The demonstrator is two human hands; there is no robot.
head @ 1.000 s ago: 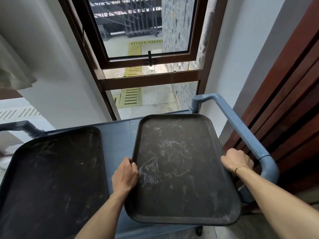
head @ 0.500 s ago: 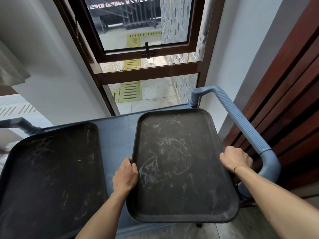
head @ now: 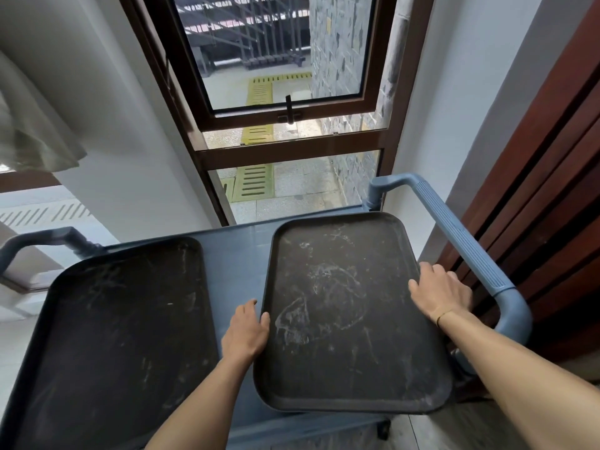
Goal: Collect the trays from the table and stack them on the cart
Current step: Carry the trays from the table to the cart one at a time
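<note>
Operator: Grip status?

Inspector: Left hand (head: 245,332) clasps the left rim of the right tray (head: 344,313), thumb over the edge. Right hand (head: 438,292) rests on the right rim, fingers spread and nearly straight.

Operator: Tray location?

Inspector: On the blue cart (head: 238,271), near edge overhanging, beside the ribbed handle (head: 464,245). Second tray (head: 120,332) lies alongside, left, apart.

Surface finishes of trays, cart and surroundings.
Both trays (head: 350,306) (head: 123,336): matt black plastic, scuffed whitish; cart (head: 238,254): smooth blue plastic with ribbed handle (head: 461,241); window frame (head: 285,154): glossy brown; wall panelling (head: 552,190): reddish wood.
</note>
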